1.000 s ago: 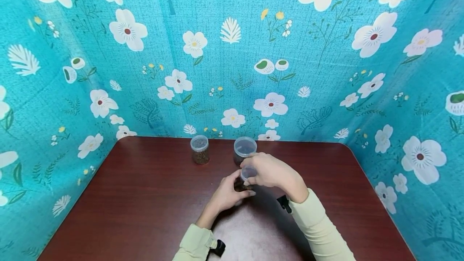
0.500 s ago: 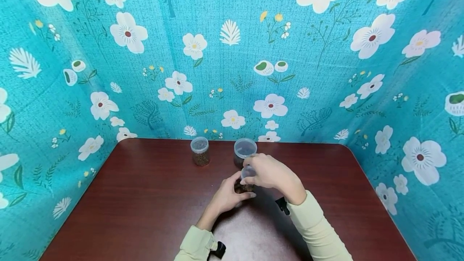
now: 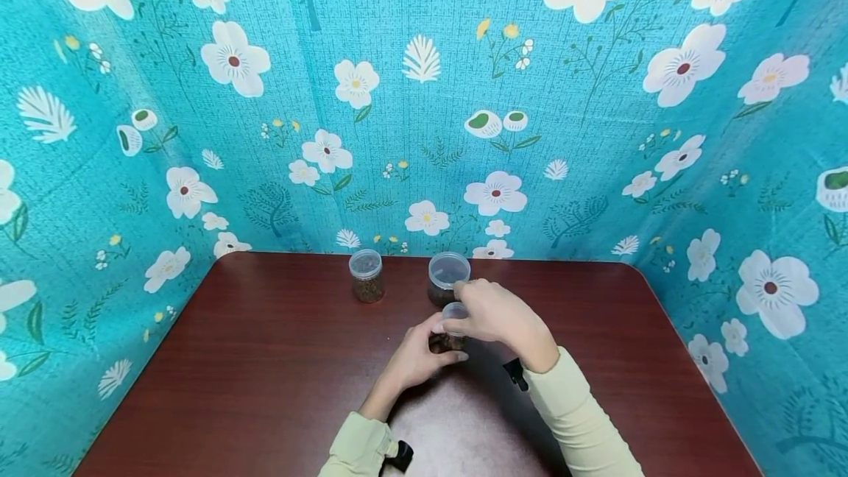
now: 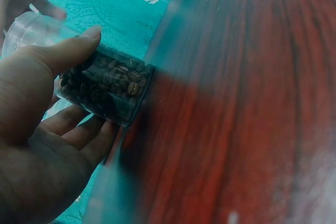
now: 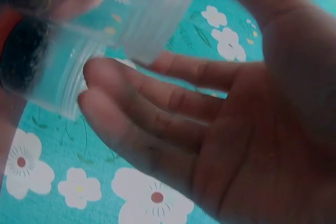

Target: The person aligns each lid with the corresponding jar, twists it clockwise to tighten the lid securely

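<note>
My left hand grips a small clear jar of coffee beans. Its thumb lies across the near side and the other fingers wrap beneath, as seen in the left wrist view. The jar stands upright on the table, partly covered by both hands in the head view. A frosted, translucent lid is on its top. My right hand holds that lid between thumb and index finger. Its other fingers curl below without touching the lid in the right wrist view.
Behind my hands stands a wider clear jar with dark contents. Another clear jar with brown contents is farther left near the back edge. The reddish-brown table meets a blue flowered cloth.
My right hand's fingers and thumb have shifted slightly around the jar's lid. The left hand keeps its grip, and the two jars behind have stayed in place.
</note>
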`<state>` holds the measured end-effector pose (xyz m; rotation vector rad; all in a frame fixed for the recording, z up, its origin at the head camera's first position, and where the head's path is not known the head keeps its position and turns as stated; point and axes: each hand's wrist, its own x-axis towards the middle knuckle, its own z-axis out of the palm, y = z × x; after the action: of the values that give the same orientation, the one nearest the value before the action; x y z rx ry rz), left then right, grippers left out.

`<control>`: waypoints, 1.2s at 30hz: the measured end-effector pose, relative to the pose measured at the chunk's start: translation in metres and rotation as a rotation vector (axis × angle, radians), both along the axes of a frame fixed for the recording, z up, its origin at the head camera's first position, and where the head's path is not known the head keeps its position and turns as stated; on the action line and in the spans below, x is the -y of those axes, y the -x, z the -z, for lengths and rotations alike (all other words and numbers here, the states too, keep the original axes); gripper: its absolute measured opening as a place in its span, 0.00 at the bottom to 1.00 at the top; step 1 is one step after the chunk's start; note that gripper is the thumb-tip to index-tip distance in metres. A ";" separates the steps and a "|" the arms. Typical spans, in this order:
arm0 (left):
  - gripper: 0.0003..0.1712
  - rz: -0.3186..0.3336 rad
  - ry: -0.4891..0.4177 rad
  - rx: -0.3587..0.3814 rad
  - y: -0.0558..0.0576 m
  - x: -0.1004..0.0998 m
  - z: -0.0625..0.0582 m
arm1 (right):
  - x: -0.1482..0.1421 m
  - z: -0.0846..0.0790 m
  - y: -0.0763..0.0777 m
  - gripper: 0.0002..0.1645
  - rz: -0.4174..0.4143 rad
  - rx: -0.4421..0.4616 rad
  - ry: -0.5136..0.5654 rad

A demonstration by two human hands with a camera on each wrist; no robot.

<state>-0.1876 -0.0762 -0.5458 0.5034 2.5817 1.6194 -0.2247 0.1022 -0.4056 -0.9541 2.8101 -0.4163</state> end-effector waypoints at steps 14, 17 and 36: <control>0.36 0.008 0.004 -0.007 -0.002 0.000 -0.001 | -0.010 -0.003 0.003 0.38 -0.211 0.079 0.000; 0.36 0.014 -0.015 0.007 -0.003 0.000 -0.001 | -0.008 -0.002 0.002 0.34 -0.210 0.065 -0.011; 0.33 0.015 -0.031 0.042 -0.001 -0.002 -0.001 | 0.001 0.001 0.000 0.20 -0.062 -0.015 -0.029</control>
<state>-0.1869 -0.0747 -0.5451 0.4840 2.5210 1.6501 -0.2246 0.1009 -0.4071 -1.0392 2.7831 -0.3605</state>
